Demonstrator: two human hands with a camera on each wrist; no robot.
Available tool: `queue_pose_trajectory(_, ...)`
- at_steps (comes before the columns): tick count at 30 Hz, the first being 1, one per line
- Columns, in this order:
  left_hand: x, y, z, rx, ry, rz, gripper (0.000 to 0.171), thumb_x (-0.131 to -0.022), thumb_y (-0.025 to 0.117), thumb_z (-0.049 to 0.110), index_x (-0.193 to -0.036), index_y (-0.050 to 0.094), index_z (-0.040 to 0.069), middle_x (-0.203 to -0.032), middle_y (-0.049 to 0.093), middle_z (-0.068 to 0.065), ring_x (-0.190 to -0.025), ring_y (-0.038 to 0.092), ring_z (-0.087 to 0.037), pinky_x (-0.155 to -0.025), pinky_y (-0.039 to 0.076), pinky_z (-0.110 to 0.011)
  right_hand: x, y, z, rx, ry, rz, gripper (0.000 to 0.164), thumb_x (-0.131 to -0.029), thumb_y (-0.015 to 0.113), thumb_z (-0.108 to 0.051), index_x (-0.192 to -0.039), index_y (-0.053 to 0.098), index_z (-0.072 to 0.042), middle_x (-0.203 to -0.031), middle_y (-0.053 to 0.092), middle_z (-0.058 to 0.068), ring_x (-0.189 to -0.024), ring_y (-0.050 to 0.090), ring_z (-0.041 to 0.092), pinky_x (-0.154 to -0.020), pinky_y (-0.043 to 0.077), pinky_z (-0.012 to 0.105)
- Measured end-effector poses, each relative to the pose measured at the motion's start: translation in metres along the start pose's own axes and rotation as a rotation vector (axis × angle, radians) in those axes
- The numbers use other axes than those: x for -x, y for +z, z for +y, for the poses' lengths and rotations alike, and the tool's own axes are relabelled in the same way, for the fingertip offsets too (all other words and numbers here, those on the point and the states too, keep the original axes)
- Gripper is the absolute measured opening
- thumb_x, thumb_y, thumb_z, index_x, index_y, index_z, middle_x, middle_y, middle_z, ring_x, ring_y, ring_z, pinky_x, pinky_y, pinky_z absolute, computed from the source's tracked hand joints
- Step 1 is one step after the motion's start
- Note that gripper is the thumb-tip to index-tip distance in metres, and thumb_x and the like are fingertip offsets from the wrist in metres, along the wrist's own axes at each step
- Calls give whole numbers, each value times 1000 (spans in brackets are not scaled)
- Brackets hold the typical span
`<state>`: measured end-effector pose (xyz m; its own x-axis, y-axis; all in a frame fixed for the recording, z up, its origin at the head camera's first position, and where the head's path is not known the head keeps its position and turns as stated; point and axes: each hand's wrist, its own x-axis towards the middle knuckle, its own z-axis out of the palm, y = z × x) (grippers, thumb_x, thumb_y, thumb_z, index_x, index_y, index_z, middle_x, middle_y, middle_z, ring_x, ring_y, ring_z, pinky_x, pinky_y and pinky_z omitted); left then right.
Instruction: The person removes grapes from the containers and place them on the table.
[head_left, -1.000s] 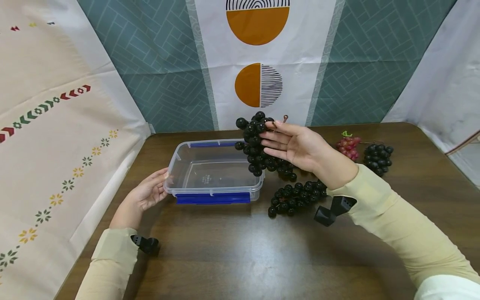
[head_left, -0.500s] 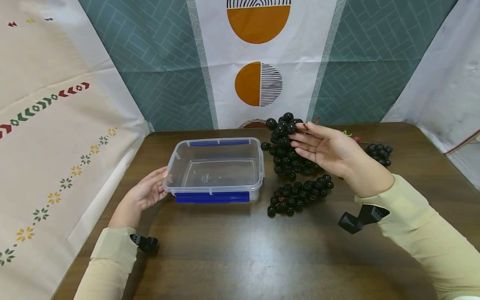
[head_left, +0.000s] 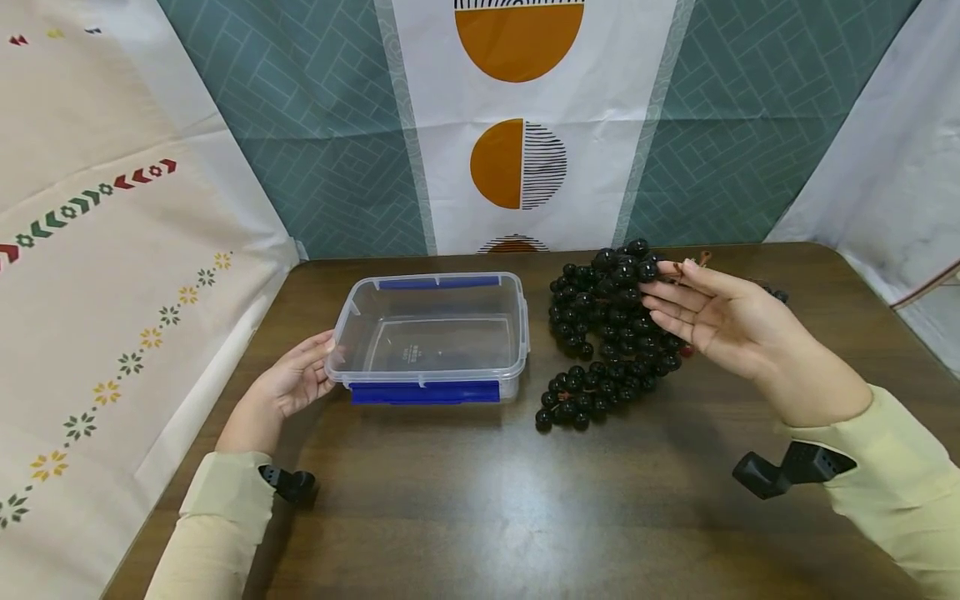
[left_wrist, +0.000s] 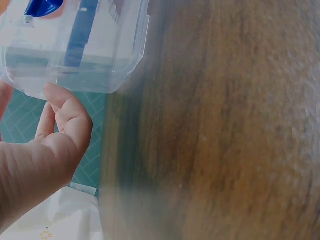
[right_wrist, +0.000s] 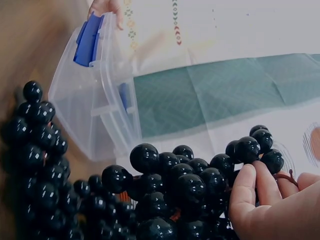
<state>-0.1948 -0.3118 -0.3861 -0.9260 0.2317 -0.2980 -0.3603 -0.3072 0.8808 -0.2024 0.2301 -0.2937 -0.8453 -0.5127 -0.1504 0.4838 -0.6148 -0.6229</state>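
Observation:
In the head view my right hand [head_left: 738,325] holds a bunch of black grapes [head_left: 626,271] by its brown stem, at the table's right rear. The right wrist view shows thumb and fingers pinching at the bunch's top, the glossy grapes [right_wrist: 187,187] hanging below. My left hand [head_left: 296,382] grips the left end of a clear plastic food container [head_left: 435,379] with blue latches. Its lid is off and nothing lies inside. In the left wrist view, the thumb of the left hand [left_wrist: 60,127] lies against the container's wall [left_wrist: 95,75].
Another black bunch [head_left: 573,398] lies right of the container, and more black grapes [head_left: 572,310] sit behind it. A red grape [head_left: 686,351] peeks out beneath the right hand. Partly hidden dark grapes [head_left: 778,295] lie farther right. Patterned cloth [head_left: 345,167] hangs at the wooden table's back.
My right hand has moved right with the black bunch, from beside the container's right rim to over the other grapes. The left hand and container have stayed put.

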Motion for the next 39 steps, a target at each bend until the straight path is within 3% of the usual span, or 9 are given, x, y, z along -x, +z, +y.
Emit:
queue_pose_trajectory(12, 1, -1, 1, 0, -8, 15, 15, -100, 48, 17, -114, 51, 21, -91, 67, 4, -80, 63, -7, -68, 50, -22, 31, -34, -9, -106, -11, -102, 41, -105, 28, -14, -106, 65, 4, -113, 67, 18, -109, 62, 34, -91, 52, 42)
queue_pose_trajectory(21, 3, -1, 5, -1, -19, 25, 15, -100, 47, 17, -114, 51, 22, -91, 68, 5, -79, 62, -7, -67, 49, -22, 49, -53, -17, -157, -14, -97, 44, -105, 26, -16, -107, 65, 5, -116, 66, 20, -111, 61, 36, -93, 51, 45)
queue_pose_trajectory(28, 5, -1, 7, -8, -16, 14, 16, -100, 47, 17, -115, 51, 22, -93, 67, 4, -80, 63, -7, -69, 50, -23, 67, -69, -20, -152, -39, -83, 48, -105, 24, -18, -108, 66, 5, -114, 66, 23, -109, 62, 34, -91, 51, 44)
queue_pose_trajectory(39, 7, -2, 5, -2, -10, 47, 15, -99, 49, 14, -112, 53, 20, -96, 66, 1, -78, 62, -6, -65, 52, -16, 90, -111, -24, -44, -79, -33, 49, -105, 20, -20, -108, 66, -1, -113, 67, 14, -105, 64, 30, -87, 53, 40)
